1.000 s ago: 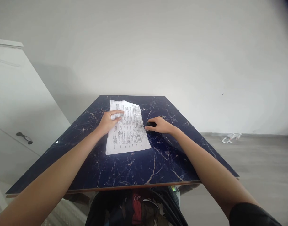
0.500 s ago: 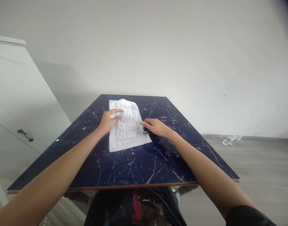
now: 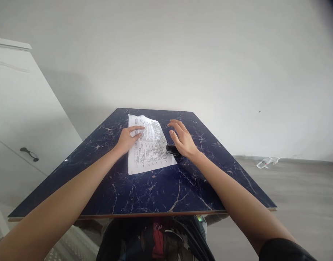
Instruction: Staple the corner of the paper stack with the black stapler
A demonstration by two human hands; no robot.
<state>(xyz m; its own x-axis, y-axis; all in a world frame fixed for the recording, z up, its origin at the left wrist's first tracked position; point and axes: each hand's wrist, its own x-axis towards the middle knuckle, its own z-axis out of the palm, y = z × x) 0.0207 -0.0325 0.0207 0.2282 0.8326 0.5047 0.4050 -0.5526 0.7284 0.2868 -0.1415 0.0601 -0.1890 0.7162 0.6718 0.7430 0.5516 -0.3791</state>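
Note:
Printed white paper sheets [image 3: 148, 152] lie on the dark blue marbled table, their upper right part creased. Resting on the left part of the sheets is my left hand [image 3: 127, 139], thumb and fingers stretched apart. A black stapler [image 3: 171, 148] sits with its front end over the right edge of the paper; its rear is hidden behind my right hand [image 3: 183, 139]. That hand hovers open above the stapler, thumb and fingers apart, gripping nothing. Whether its palm still touches the stapler I cannot tell.
The table [image 3: 155, 195] has a brown front edge close to my body. A white cabinet [image 3: 25, 108] with a dark handle stands at the left. Behind the table rises a pale wall [image 3: 166, 54]. A clear plastic item [image 3: 267, 162] lies on the floor at the right.
My right hand has let go of the stapler and lifted, its fingers spreading away from it. The left hand stays on the paper, and the stapler remains at the paper's edge.

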